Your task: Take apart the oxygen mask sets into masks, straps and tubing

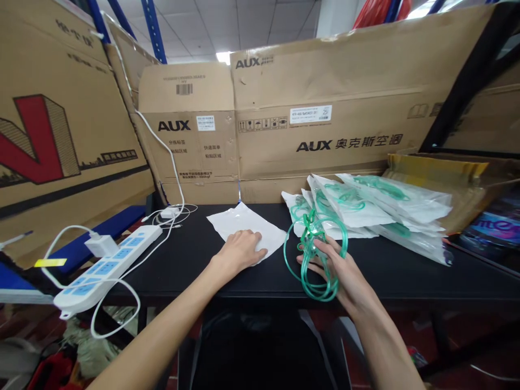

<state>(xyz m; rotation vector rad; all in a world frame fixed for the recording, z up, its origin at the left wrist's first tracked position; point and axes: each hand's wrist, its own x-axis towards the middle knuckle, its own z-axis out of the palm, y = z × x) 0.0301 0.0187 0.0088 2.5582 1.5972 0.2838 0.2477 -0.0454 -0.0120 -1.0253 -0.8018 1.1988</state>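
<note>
My right hand (333,260) grips a green oxygen mask with coiled tubing (320,290) above the front part of the black table. The see-through mask part is bunched among the loops, and some of my fingers are hidden behind it. On a flat white pouch (227,221) in the middle of the table rests my left hand (242,248), palm down with fingers spread a little. To the right lies a pile of clear-and-white pouches (357,203), with green tubing showing inside several of them.
A white power strip (109,268) with a plugged-in adapter and loose white cables lies at the left. Cardboard panels (309,130) stand along the back. At the far right are an open carton (439,179) and a dark wrapped pack with a blue-purple label (495,227).
</note>
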